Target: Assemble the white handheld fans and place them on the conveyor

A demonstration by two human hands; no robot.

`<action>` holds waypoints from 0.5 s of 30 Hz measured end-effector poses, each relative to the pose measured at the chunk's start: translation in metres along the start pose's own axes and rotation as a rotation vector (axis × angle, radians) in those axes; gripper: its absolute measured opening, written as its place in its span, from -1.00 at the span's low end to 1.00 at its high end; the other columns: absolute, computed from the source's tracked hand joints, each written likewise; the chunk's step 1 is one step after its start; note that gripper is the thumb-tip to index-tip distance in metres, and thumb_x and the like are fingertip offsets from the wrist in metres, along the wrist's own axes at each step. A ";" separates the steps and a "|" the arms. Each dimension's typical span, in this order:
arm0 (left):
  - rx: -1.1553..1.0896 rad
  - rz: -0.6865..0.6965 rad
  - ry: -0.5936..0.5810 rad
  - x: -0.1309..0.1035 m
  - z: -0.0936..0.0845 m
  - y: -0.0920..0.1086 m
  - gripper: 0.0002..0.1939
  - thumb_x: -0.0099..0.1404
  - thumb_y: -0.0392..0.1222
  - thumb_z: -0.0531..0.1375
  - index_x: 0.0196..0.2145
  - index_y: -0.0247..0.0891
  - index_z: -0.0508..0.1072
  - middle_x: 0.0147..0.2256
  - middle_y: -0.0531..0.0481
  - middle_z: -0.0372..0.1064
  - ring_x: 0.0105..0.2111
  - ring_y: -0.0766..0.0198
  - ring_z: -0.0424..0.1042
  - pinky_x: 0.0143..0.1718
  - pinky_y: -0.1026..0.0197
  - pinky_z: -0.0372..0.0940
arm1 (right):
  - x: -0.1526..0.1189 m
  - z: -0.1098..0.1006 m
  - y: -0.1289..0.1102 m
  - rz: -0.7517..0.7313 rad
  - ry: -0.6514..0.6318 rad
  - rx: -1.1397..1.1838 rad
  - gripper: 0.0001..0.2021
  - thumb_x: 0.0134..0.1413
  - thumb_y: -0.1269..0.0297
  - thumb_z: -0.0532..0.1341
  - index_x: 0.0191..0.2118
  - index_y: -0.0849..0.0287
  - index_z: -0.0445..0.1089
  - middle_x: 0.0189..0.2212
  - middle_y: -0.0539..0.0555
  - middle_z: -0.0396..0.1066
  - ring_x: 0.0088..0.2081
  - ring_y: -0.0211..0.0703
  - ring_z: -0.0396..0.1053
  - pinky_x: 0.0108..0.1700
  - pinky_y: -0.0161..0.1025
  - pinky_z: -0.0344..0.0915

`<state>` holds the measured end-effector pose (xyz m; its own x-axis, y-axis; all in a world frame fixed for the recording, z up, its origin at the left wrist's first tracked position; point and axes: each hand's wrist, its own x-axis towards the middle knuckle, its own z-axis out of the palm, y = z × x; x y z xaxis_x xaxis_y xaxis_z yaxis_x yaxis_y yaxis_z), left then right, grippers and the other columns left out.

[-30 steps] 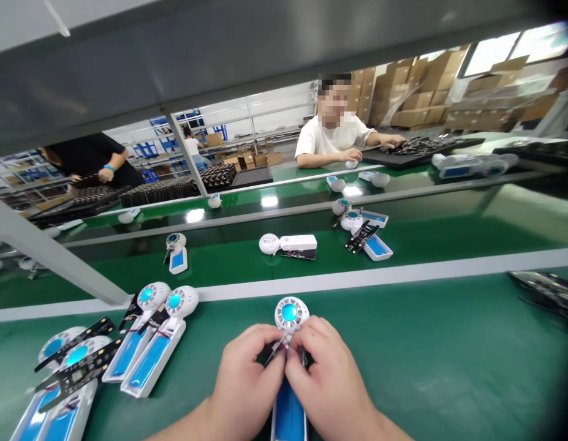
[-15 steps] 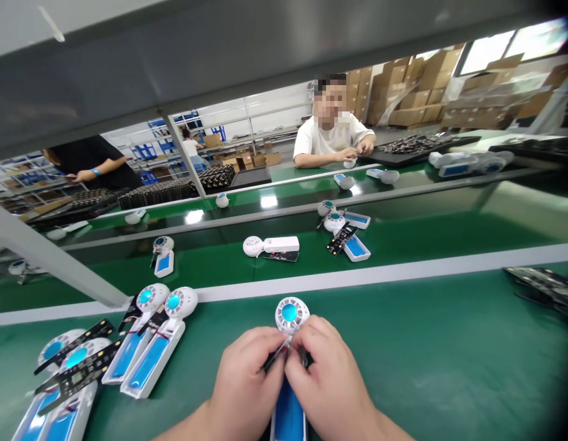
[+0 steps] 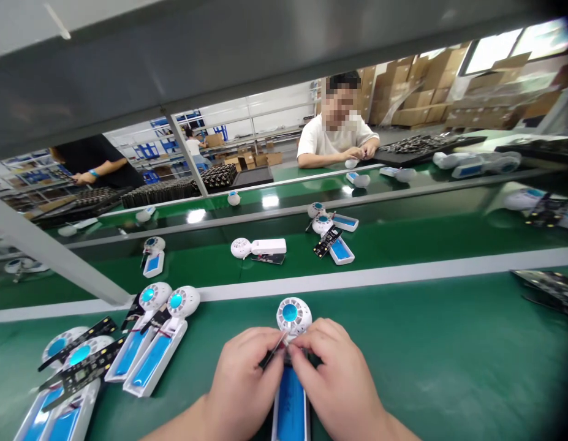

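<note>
The open fan (image 3: 289, 367) lies on the near green bench (image 3: 426, 355), blue battery showing, cover not yet on. The left hand (image 3: 244, 383) pinches a black board (image 3: 271, 355) at the fan's neck; the right hand (image 3: 336, 386) pinches beside it, fingertips nearly meeting. Left, four fans (image 3: 141, 349) wait, boards loose. Beyond, more fans (image 3: 258, 247) lie on the belt.

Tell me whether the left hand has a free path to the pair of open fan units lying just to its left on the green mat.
Probably yes. The pair of open fan units lies on the green mat with only bare mat between it and the left hand. But that hand's fingers are pinching a small dark part on the fan unit in front.
</note>
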<state>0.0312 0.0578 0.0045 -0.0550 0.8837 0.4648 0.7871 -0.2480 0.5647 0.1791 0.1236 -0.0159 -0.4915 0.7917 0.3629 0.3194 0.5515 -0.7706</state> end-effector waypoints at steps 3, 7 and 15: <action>-0.017 0.009 -0.024 0.002 -0.002 0.000 -0.75 0.27 -0.41 0.19 -0.19 -0.16 0.58 -0.27 -0.07 0.59 -0.29 0.23 0.56 -0.21 0.23 0.44 | 0.000 0.001 0.001 -0.029 -0.002 -0.004 -0.81 0.16 0.42 0.15 -0.39 0.08 0.48 -0.40 0.02 0.42 -0.28 -0.11 0.33 -0.16 -0.13 0.20; -0.049 0.045 -0.072 0.005 -0.006 -0.002 -0.73 0.26 -0.42 0.19 -0.18 -0.14 0.58 -0.29 -0.05 0.59 -0.31 0.21 0.56 -0.24 0.20 0.43 | -0.001 0.000 0.002 -0.053 -0.011 -0.017 -0.80 0.17 0.42 0.14 -0.39 0.08 0.49 -0.41 0.02 0.42 -0.29 -0.12 0.33 -0.18 -0.14 0.22; -0.141 0.003 -0.145 0.006 -0.008 -0.004 -0.74 0.26 -0.40 0.16 -0.22 -0.14 0.59 -0.33 -0.06 0.56 -0.33 0.20 0.52 -0.25 0.20 0.39 | 0.001 0.000 0.007 -0.076 -0.062 -0.064 -0.78 0.18 0.41 0.12 -0.40 0.09 0.48 -0.42 0.04 0.43 -0.30 -0.11 0.39 -0.21 -0.16 0.31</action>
<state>0.0229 0.0613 0.0105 0.0446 0.9283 0.3692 0.6928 -0.2950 0.6580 0.1805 0.1286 -0.0212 -0.5647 0.7302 0.3846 0.3294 0.6267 -0.7062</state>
